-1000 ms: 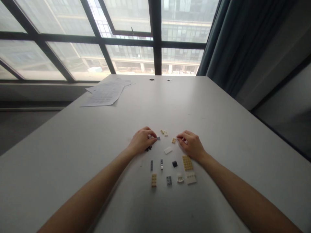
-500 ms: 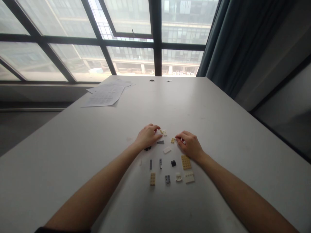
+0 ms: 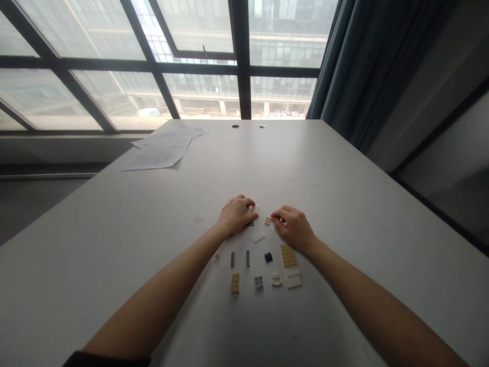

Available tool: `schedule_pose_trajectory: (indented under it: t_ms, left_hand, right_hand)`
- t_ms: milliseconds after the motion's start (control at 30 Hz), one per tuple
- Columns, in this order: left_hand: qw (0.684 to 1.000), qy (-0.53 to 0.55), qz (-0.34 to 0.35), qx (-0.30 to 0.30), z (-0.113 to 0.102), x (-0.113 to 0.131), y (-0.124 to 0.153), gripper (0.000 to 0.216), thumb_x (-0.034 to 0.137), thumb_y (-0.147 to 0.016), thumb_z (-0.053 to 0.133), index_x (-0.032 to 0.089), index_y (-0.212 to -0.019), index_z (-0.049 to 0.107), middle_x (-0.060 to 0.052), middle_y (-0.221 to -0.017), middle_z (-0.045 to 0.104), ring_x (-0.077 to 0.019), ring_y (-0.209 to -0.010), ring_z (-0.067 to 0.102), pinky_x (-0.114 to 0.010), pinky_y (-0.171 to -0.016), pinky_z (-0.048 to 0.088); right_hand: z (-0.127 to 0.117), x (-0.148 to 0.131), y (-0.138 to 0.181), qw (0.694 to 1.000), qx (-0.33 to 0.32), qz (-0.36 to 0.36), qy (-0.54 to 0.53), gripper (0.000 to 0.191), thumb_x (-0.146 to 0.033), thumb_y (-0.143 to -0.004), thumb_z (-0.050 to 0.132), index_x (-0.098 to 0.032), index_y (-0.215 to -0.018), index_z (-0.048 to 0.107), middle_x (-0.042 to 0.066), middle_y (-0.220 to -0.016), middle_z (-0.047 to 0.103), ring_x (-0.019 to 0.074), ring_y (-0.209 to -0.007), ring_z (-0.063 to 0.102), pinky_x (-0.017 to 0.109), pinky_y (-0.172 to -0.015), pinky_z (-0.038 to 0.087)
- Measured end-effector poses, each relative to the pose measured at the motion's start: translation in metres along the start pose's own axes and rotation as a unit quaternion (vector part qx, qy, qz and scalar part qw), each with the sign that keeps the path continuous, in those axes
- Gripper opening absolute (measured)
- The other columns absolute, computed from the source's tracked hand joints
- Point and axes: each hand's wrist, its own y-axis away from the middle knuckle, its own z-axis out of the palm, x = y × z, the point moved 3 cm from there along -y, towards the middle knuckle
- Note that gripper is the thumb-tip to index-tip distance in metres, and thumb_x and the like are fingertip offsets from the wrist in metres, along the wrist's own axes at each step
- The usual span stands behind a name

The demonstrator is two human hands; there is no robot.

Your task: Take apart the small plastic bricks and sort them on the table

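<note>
So there's a spread of little plastic-looking building pieces on a smooth white desk [image 3: 336, 204], and both hands are right in it. The left hand [image 3: 237, 213] has thumb and fingertips apart around a white studded piece [image 3: 255, 209]; can't tell if it's actually pinching it. A flat gray piece [image 3: 250, 224] pokes out from under that same hand. The right hand [image 3: 292, 224] is curled, fingertips right at the edge of a small tan studded piece [image 3: 267, 221], and again I can't tell if they've got a grip. Between the hands and slightly nearer the person is one smooth white rectangle [image 3: 259, 236]. Closer in than both hands I count two skinny gray strips [image 3: 233, 260], one chunky black block [image 3: 268, 257], one long tan brick [image 3: 235, 283], one knobbly gray brick [image 3: 259, 284], one curved white piece [image 3: 276, 280] and one white plate [image 3: 294, 279] with a single row of studs. One big tan plate [image 3: 288, 256], studded all over, sits just nearer than the right hand. Way beyond the left hand there are at least two thin printed paper sheets [image 3: 164, 148], overlapping.
</note>
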Motion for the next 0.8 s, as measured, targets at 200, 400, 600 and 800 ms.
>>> schedule_pose_trajectory:
  t_ms: [200, 400, 600, 800]
  left_hand:
    - [1.0, 0.008, 0.007, -0.007, 0.001, -0.001, -0.001, 0.029, 0.039, -0.074, 0.066, 0.025, -0.098, 0.071, -0.003, -0.096, 0.062, -0.017, -0.078, 0.062, -0.026, -0.073, 0.046]
    - [1.0, 0.011, 0.015, -0.003, 0.0, -0.002, 0.001, 0.026, 0.04, -0.076, 0.065, 0.024, -0.095, 0.071, -0.003, -0.096, 0.061, -0.0171, -0.078, 0.061, -0.027, -0.073, 0.046]
    - [1.0, 0.016, 0.023, 0.006, 0.0, -0.008, 0.005, 0.027, 0.04, -0.077, 0.063, 0.023, -0.098, 0.07, -0.004, -0.098, 0.061, -0.0175, -0.079, 0.061, -0.028, -0.076, 0.046]
    - [0.999, 0.028, 0.023, 0.009, -0.002, -0.018, 0.007, 0.028, 0.038, -0.076, 0.062, 0.022, -0.097, 0.071, -0.003, -0.088, 0.062, -0.0169, -0.075, 0.06, -0.028, -0.073, 0.045]
  right_hand:
    - [0.0, 0.001, 0.0, 1.0, -0.003, 0.001, 0.001, 0.009, -0.015, -0.085, 0.058, -0.019, -0.082, 0.066, 0.003, -0.08, 0.064, 0.015, -0.07, 0.057, 0.026, -0.071, 0.043]
    - [0.001, 0.002, 0.0, 1.0, -0.006, -0.001, 0.005, 0.009, -0.015, -0.085, 0.059, -0.018, -0.083, 0.066, 0.003, -0.08, 0.064, 0.0151, -0.071, 0.057, 0.026, -0.072, 0.043]
    - [0.0, 0.0, -0.001, 1.0, -0.01, 0.0, 0.008, 0.009, -0.015, -0.085, 0.058, -0.018, -0.083, 0.066, 0.003, -0.08, 0.065, 0.0147, -0.07, 0.056, 0.027, -0.071, 0.043]
    - [0.001, 0.002, 0.0, 1.0, -0.016, 0.001, 0.011, 0.01, -0.017, -0.086, 0.058, -0.019, -0.084, 0.067, 0.003, -0.081, 0.065, 0.0144, -0.069, 0.056, 0.027, -0.071, 0.044]
